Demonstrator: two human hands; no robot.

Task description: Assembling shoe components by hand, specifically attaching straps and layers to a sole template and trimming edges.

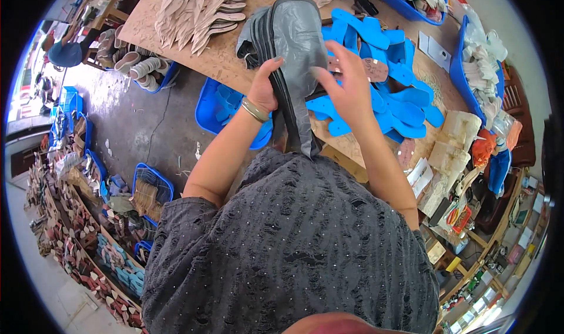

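Note:
A stack of grey shoe-upper pieces, shiny and dark-edged, stands in front of me at the table's near edge, its narrow end reaching down toward my shirt. My left hand, with a bangle on the wrist, is closed on the stack's left edge, thumb up along the layers. On the other side my right hand has its fingers spread; thumb and fingertips are close to the top piece's right edge, and I cannot tell whether they touch it. Right beside that hand lies a loose heap of blue sole-shaped pieces.
Tan sole-shaped pieces lie in rows on the wooden table. A blue basket stands below its near left edge. More blue bins with pale pieces line the right. Shelving runs along the lower right.

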